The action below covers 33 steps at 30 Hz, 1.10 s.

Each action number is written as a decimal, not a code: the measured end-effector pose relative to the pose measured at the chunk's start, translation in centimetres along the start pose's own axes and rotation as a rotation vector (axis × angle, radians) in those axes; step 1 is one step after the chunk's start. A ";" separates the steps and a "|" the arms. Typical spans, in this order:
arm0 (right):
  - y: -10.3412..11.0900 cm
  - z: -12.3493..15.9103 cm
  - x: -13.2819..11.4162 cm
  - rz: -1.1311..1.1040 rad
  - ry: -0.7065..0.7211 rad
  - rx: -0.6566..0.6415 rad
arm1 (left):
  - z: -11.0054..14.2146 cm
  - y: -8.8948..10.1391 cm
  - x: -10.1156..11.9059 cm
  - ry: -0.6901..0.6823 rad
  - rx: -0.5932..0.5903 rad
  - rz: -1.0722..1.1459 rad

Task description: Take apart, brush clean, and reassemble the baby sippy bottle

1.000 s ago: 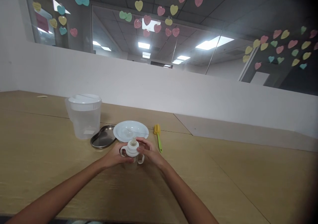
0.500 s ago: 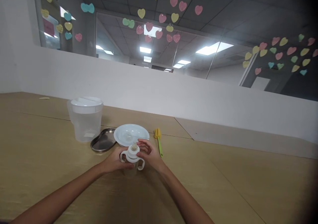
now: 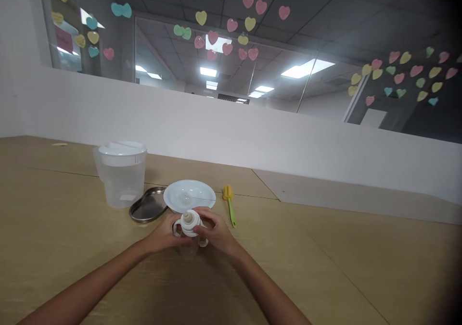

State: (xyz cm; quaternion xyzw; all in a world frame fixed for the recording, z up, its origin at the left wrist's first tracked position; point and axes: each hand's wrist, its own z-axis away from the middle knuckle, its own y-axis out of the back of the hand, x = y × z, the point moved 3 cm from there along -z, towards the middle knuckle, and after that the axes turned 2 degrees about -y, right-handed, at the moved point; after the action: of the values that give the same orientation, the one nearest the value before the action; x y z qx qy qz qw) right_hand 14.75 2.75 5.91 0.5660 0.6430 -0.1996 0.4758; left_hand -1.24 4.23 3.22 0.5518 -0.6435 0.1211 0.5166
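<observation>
A small baby bottle (image 3: 190, 226) with a white two-handled collar and a pale teat stands on the wooden table (image 3: 325, 267). My left hand (image 3: 164, 235) is wrapped round the bottle's body from the left. My right hand (image 3: 212, 230) is closed on the white collar from the right, fingers curled over its top edge. The clear lower part of the bottle is mostly hidden behind my fingers.
Just behind the bottle sit a white bowl (image 3: 189, 196) and a steel kidney-shaped tray (image 3: 147, 210). A clear plastic jug with a white lid (image 3: 121, 173) stands at the left. A yellow-and-green brush (image 3: 229, 203) lies to the right. A white partition wall runs behind.
My right hand has shifted its fingers round the collar and closed over its top. The bottle and left hand stay in place; the view has moved slightly.
</observation>
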 end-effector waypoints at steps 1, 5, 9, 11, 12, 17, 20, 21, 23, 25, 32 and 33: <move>0.1 0.0 -0.1 0.011 0.019 -0.004 | 0.0 0.0 -0.1 -0.003 0.004 -0.005; 0.5 -0.1 -0.4 -0.054 0.040 -0.036 | -0.1 0.0 0.0 -0.030 -0.011 0.034; 0.7 -0.2 -0.8 -0.110 -0.027 0.016 | -0.2 -0.1 0.1 -0.031 -0.021 0.048; 0.8 -0.2 -1.2 -0.141 -0.050 0.044 | -0.2 -0.2 0.2 -0.033 -0.022 0.066; 0.8 -0.2 -1.3 -0.171 -0.058 0.048 | -0.1 -0.2 0.2 -0.032 -0.022 0.078; 1.0 -0.2 -1.6 -0.306 -0.112 0.064 | -0.1 -0.3 0.4 -0.007 -0.067 0.142; 1.1 -0.3 -2.4 -0.350 -0.112 0.094 | -0.2 -0.3 0.6 0.004 -0.073 0.163; 1.2 -0.4 -2.9 -0.358 -0.104 0.096 | -0.2 -0.3 0.6 0.003 -0.070 0.167; 1.5 -1.0 -3.9 -0.361 -0.083 0.097 | -0.1 -0.2 0.7 -0.008 -0.063 0.164; 1.9 -1.8 -5.1 -0.355 -0.049 0.098 | -0.1 -0.2 0.8 -0.009 -0.061 0.154; 4.3 -6.4 -6.9 -0.301 0.007 0.094 | -0.3 -0.4 0.9 -0.015 -0.055 0.155; 4.5 -6.9 -6.6 -0.285 -0.012 0.082 | -0.3 -0.4 0.9 -0.008 -0.056 0.150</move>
State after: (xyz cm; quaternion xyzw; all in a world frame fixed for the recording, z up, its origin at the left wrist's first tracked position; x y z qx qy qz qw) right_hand 15.61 5.98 15.94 0.4866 0.7054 -0.2946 0.4229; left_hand -0.61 3.83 3.90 0.4879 -0.6883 0.1391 0.5185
